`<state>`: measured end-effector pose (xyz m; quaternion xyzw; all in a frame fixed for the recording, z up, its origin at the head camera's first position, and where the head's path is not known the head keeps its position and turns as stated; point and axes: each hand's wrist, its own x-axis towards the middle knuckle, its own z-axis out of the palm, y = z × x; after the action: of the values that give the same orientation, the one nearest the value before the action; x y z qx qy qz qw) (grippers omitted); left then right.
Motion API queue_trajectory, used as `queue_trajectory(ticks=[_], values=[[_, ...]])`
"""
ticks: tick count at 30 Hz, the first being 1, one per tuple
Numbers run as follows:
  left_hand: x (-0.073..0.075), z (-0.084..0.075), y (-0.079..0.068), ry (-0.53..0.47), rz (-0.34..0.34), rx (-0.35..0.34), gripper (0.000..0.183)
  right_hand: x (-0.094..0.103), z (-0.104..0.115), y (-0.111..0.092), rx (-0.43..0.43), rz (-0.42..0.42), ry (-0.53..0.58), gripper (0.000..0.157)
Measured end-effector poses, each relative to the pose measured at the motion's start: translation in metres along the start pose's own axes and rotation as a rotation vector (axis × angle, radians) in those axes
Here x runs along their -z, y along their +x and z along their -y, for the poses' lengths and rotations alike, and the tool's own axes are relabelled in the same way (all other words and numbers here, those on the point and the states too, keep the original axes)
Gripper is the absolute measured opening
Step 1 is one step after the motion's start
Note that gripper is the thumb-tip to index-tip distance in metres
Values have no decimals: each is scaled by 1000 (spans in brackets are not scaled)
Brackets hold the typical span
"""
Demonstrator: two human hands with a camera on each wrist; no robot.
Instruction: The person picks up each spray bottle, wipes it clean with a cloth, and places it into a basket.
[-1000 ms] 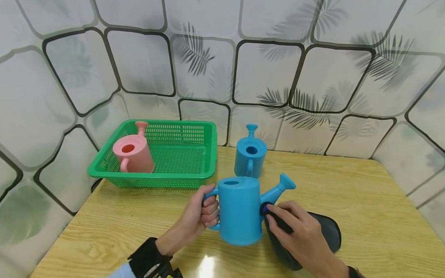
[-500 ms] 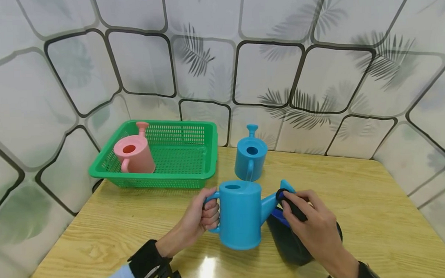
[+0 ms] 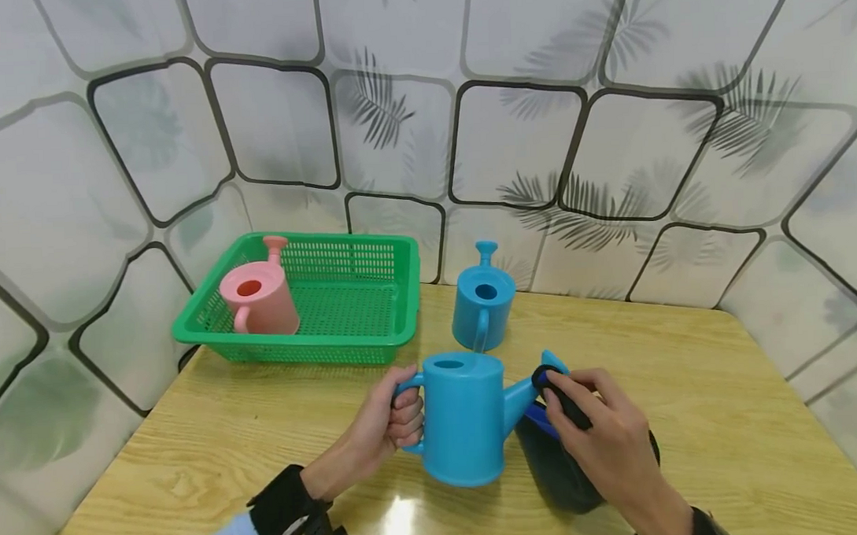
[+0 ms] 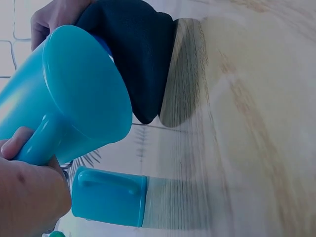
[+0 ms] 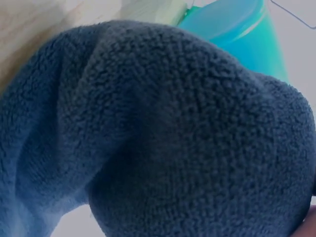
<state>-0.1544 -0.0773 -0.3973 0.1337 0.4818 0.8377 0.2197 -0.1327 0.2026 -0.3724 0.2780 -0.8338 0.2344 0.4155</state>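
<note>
Head view: patterned walls (image 3: 424,142) border a wood-grain table (image 3: 694,368).

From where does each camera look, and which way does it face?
Head: worn there, facing forward and down at the table; left hand and right hand show.
Left wrist: worn there, facing the held watering can; both hands show.
Right wrist: worn there, facing the cloth; right hand barely shows.
Head and left wrist views share that watering can.

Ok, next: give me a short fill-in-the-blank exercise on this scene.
1. The left hand grips the front can by its ____.
2. The right hand holds the cloth at that can's ____.
3. The can inside the basket is coloured ____.
Missing words: handle; spout; pink.
</note>
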Motion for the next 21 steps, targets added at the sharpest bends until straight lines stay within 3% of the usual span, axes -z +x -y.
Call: queue_trajectory(ticks=[4,9,14,19,21], values=[[-1,2,1,-5,-5,5,50,-3,3,-5,-6,60,24,45],[-3,3,2,-8,-41,16,50,-7,9,-10,-16,125,92,25],[-4,4,2,-48,-67,26,50,-7,17,-11,-47,179,140,33],[-4,4,5,-143,-92,19,50,-7,21,-9,-17,125,159,22],[-4,3,6,-171,-104,15,50,-8,22,-8,9,97,166,28]])
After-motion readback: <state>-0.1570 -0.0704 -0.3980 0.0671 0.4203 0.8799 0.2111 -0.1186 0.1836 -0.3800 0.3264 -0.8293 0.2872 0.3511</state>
